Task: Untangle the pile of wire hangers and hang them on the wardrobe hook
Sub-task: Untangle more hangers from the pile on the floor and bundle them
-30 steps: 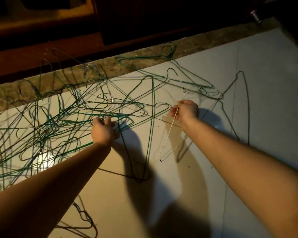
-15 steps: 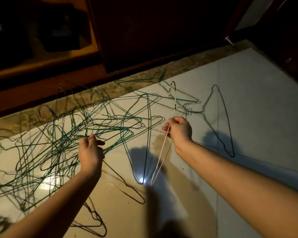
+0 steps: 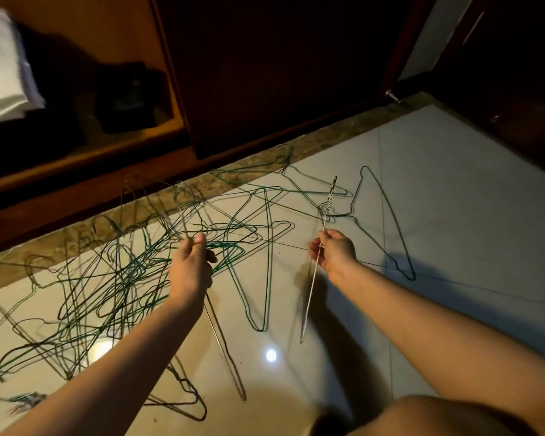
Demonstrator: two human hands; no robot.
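We pinch the white hanger (image 3: 312, 289) w/ the right hand (image 3: 334, 254) just under its neck; long axis: hook away, body toward us. The left hand (image 3: 191, 269) grips wires in the pile (image 3: 123, 272), at left.

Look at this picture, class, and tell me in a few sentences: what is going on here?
A person is sorting a tangled pile of wire hangers on a tiled floor in front of a wardrobe. The right hand pinches a pale hanger, held up and seen edge-on. The left hand grips the pile by wires at its edge. Most hangers lie knotted together; none is seen hung up.
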